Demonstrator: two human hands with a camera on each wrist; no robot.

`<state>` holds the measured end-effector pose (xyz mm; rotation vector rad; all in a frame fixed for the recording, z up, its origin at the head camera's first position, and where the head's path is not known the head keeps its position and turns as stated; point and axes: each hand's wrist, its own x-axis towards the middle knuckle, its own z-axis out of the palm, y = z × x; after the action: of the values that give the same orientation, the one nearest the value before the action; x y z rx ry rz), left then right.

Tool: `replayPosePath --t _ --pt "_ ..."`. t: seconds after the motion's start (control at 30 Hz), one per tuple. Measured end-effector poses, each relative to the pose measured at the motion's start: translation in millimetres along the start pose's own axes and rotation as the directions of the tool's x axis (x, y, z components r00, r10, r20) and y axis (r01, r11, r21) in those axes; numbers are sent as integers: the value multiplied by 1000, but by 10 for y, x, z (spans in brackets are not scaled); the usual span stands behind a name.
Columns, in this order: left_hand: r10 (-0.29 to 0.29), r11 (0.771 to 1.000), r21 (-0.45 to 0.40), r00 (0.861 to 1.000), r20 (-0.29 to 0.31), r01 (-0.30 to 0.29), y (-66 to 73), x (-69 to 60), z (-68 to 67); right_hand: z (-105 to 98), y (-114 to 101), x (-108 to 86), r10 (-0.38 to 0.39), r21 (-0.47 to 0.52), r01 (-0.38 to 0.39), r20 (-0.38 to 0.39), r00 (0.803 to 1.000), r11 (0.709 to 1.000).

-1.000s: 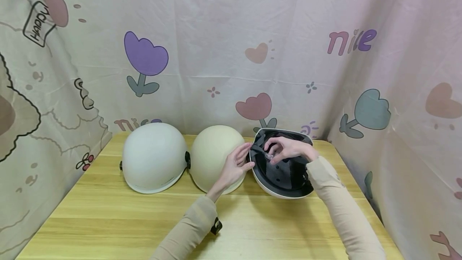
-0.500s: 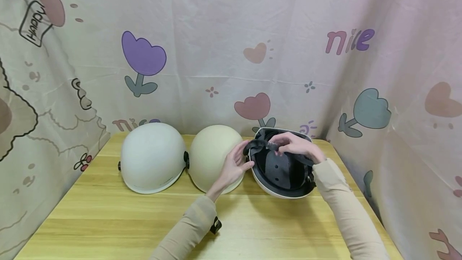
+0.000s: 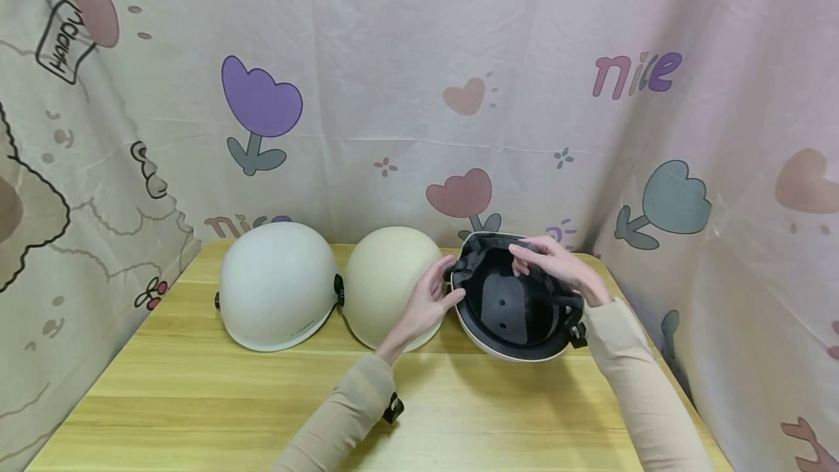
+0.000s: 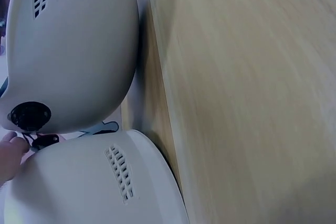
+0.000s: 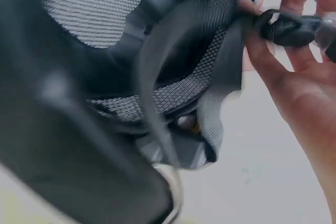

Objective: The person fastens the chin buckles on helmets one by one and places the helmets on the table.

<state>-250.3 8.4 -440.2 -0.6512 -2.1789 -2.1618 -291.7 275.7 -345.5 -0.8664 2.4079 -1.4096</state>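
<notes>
An upturned helmet (image 3: pixel 501 312) leans at the right of the row, its black padded inside facing me. My left hand (image 3: pixel 424 308) holds its left side, thumb at the rim and fingers near the black side strap. The left wrist view shows fingertips (image 4: pixel 11 156) beside a small black fitting (image 4: pixel 44 141) between two helmets. Over the helmet's opening is my right hand (image 3: pixel 553 264), fingers loosely extended. In the right wrist view a black buckle (image 5: pixel 291 31) lies in front of these fingers, with no finger seen curled over it, and a blurred chin strap (image 5: pixel 152 72) arcs towards it.
A cream helmet (image 3: pixel 387 282) stands close by my left forearm. A white helmet (image 3: pixel 278 290) sits at the left, with a black knob (image 3: pixel 339 290) between the two. All rest on a wooden table (image 3: pixel 229 406) before a printed curtain (image 3: pixel 393 42).
My right hand has moved right and slightly up from the helmet's left side. The strap stretched across the opening has dropped towards the right rim. My left hand stays almost in place.
</notes>
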Motion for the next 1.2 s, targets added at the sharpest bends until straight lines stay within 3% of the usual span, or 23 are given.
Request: replayPosePath --t 0.1,0.27,0.4,0.5,0.67,0.8,1.03,1.2 --pt "12 1000 1 1000 11 -12 9 3 28 -25 36 -83 -60 87 62 -34 998 994" --pt "45 998 34 999 22 -46 25 17 54 -65 87 -215 -74 175 85 -68 995 981" --pt "42 987 151 998 53 -50 55 26 50 -86 144 -283 -35 283 45 -40 999 958" --pt "17 962 272 996 88 -40 87 24 47 -97 208 -321 -7 335 8 -5 1000 942" --pt "23 931 359 992 124 -67 94 38 51 -89 308 -371 23 320 -33 36 999 947" --pt "38 913 397 988 151 -96 111 35 50 -83 374 -410 3 340 -15 37 999 940" --pt "55 895 424 977 206 -139 138 33 45 -63 519 -458 -47 310 66 -68 997 948" --pt "63 880 450 978 201 -150 141 44 59 -51 585 -482 -57 299 87 -109 992 950"
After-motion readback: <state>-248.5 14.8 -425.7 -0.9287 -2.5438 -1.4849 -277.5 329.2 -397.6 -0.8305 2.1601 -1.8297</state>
